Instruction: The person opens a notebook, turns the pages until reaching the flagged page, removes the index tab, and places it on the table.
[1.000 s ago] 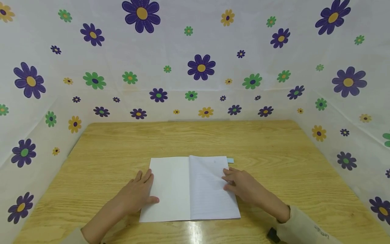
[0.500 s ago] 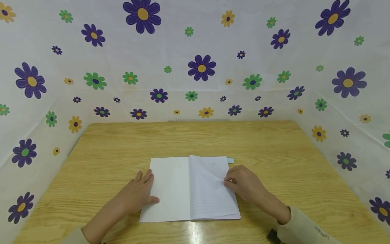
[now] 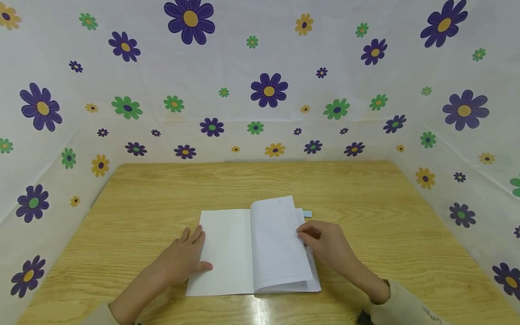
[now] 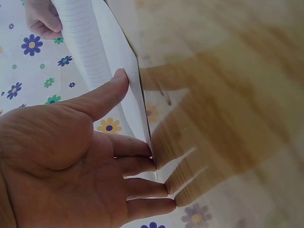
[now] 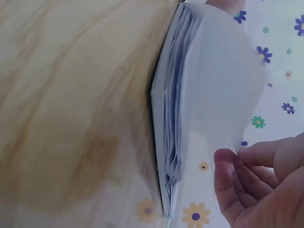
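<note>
An open notebook point(image 3: 253, 253) is lying at the lower centre of the head view, its left page showing blank white and its ruled right-hand page point(image 3: 280, 243) curving up above the sheets beneath. A pale blue tab point(image 3: 307, 214) is sticking out at its upper right corner. The right hand point(image 3: 331, 241) is pinching that ruled page's outer edge, while the left hand point(image 3: 187, 257) is resting at the left edge, fingers extended. Underneath, a yellowish wood-grain table point(image 3: 203, 185) is catching glare at bottom centre; white cloth point(image 3: 227, 58) printed with purple, green and yellow flowers is hanging around its far and side edges.
</note>
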Demonstrator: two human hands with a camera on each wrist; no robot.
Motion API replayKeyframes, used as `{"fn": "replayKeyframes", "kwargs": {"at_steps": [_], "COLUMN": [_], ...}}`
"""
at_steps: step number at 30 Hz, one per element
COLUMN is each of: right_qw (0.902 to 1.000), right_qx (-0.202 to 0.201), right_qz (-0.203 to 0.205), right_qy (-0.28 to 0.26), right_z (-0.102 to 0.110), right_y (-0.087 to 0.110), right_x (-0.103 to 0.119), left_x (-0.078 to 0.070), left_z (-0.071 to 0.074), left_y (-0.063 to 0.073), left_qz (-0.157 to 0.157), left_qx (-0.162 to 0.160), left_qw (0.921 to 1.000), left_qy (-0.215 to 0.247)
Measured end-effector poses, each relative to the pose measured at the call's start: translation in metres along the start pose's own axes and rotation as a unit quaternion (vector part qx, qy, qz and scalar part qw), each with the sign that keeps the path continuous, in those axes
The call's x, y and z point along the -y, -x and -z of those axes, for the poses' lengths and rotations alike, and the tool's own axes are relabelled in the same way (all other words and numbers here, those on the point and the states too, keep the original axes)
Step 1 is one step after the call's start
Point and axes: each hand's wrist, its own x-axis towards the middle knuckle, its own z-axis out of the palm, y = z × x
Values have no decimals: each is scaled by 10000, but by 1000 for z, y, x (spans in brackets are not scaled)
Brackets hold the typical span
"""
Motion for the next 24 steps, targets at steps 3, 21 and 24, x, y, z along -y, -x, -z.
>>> {"fn": "replayKeyframes", "kwargs": {"at_steps": [3,21,24], "right_qw": [9981,9505,9472], "right_qx": [-13,365,457], "right_qz": [-274,-1375,-1412], "right_qy": [-553,-2761,-2843], "right_z": [1,4,2], "right_y": [-1,-8,-10], "right_x": [3,22,24], "left_x": [1,0,0], "left_z": [0,0,0], "left_y": [0,-1,-1], "left_qz": [-23,33,40], "left_qx": [-20,-21,0], "left_qw": [10000,10000,10000], "left_qy": [-15,-4,-47]}}
